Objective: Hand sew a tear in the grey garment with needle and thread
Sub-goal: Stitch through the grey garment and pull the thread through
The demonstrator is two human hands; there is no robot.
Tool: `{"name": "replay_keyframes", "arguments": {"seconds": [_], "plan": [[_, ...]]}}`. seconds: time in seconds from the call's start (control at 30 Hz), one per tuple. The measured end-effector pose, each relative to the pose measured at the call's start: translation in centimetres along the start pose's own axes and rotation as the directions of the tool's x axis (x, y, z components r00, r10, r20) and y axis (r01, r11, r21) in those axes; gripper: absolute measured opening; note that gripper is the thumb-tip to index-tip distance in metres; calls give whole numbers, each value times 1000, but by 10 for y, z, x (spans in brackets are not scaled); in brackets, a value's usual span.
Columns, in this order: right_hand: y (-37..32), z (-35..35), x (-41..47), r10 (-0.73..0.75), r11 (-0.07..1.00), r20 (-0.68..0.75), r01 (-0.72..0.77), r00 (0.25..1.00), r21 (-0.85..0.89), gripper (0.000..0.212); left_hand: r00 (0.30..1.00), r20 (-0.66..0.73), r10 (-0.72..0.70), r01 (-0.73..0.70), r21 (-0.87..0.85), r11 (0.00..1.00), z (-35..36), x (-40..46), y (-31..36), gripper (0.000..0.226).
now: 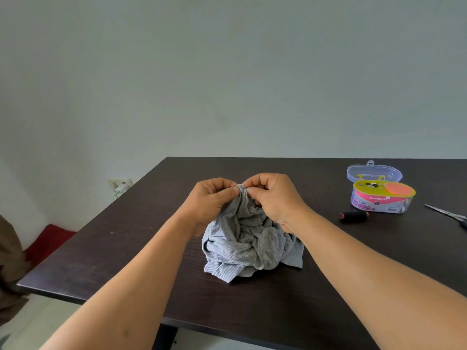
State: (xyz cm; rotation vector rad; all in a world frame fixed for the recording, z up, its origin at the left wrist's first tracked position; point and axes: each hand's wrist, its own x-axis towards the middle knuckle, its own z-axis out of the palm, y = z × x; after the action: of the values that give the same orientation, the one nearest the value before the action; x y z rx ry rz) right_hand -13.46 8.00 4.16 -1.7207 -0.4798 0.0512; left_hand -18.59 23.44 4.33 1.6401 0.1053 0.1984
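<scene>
A crumpled grey garment point(249, 245) lies bunched on the dark table point(126, 243), its top edge lifted off the surface. My left hand point(211, 200) pinches that raised edge from the left between thumb and fingers. My right hand point(274, 198) pinches the same edge from the right, so the fingertips of both hands nearly meet at a seam. No needle or thread shows in either hand. A black thread spool point(353, 215) lies on its side to the right of the garment.
An open sewing kit box point(382, 199) with a pink label stands at the back right, its clear lid point(374, 173) behind it. Scissors point(448, 214) lie at the right edge. The table's left edge drops to the floor, with a red cushion point(49, 242) below.
</scene>
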Motion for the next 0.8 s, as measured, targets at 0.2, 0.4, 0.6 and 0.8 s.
{"name": "replay_keyframes", "arguments": {"seconds": [0.2,0.4,0.6,0.8], "plan": [[1,-1,3,-10,999,31,8,999,45,22,996,59,-63,63,-2,998,-1,-1,1,7],[0,-6,2,7,999,88,-10,996,35,15,997,20,-77,77,-8,997,-1,-3,0,8],[-2,-9,2,19,998,121,-26,992,54,26,998,-2,-59,59,-53,997,1,-4,3,8],[0,-6,4,-12,1000,43,12,999,-3,27,999,-4,-53,53,13,999,1,0,1,6]]}}
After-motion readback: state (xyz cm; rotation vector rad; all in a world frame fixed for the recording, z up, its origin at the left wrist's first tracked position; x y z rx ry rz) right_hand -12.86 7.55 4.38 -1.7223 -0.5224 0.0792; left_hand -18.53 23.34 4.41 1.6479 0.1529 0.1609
